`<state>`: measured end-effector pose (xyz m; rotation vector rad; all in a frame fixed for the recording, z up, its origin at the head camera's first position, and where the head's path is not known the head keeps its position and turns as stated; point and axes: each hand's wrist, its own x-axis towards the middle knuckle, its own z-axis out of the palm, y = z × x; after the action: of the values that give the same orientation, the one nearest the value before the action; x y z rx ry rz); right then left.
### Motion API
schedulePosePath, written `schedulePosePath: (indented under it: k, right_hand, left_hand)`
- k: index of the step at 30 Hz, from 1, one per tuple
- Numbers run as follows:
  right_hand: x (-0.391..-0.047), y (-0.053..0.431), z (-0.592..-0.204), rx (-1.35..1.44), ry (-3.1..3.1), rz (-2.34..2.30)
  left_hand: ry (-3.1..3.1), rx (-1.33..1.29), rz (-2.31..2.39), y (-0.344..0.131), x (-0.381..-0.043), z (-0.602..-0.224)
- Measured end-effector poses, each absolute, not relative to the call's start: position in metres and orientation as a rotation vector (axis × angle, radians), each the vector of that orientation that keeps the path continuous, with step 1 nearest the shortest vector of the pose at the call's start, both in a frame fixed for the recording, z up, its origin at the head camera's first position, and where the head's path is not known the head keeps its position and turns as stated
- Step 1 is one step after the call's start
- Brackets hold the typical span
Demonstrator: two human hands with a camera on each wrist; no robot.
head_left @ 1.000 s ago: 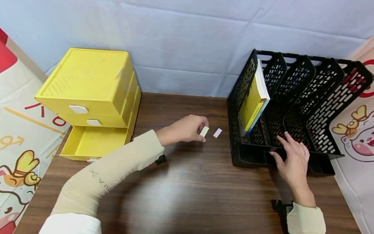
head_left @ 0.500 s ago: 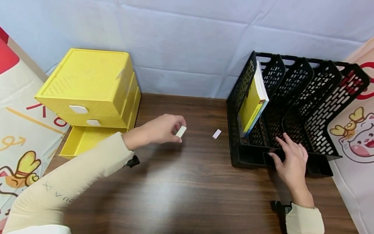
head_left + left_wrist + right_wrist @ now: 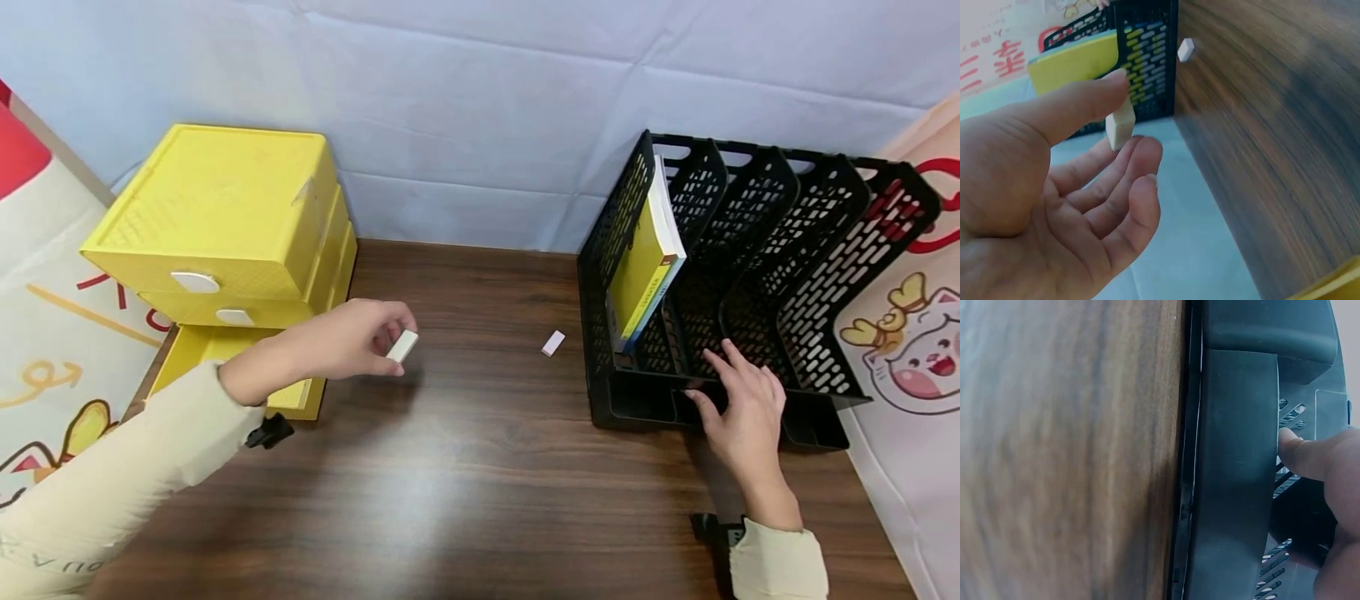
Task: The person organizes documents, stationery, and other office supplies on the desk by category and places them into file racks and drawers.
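My left hand (image 3: 352, 337) pinches a small off-white, eraser-like block (image 3: 402, 346) between thumb and fingers, above the table and just right of the yellow drawer unit. The left wrist view shows the block (image 3: 1120, 125) at the thumb tip, with the other fingers loosely bent. A second small whitish block (image 3: 553, 343) lies on the table left of the black file rack (image 3: 630, 400). At that rack's front, my right hand (image 3: 746, 417) rests with fingers spread over the front edge. In the right wrist view the thumb of the right hand (image 3: 1329, 462) touches the rack's edge.
The yellow drawer unit (image 3: 210, 192) stands at left, its bottom drawer (image 3: 191, 358) pulled out and partly covered by my left forearm. Books with a yellow cover (image 3: 643, 267) stand in the rack's leftmost slot. A pale cloth (image 3: 465, 125) hangs behind the dark wooden table (image 3: 480, 467).
My left hand has carried the pinched block leftward across the table, from beside the second block to near the yellow drawers. The right hand stays at the rack.
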<state>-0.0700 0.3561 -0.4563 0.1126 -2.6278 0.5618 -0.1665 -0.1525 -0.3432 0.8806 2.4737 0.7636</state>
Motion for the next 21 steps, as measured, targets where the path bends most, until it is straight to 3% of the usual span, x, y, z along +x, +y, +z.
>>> schedulePosePath:
  k: [21]
  right_hand:
    - [-0.07,0.355,-0.457,0.113,-2.621,0.563]
  left_hand:
    - [2.241,0.722,0.557,-0.245,-0.166,-0.346]
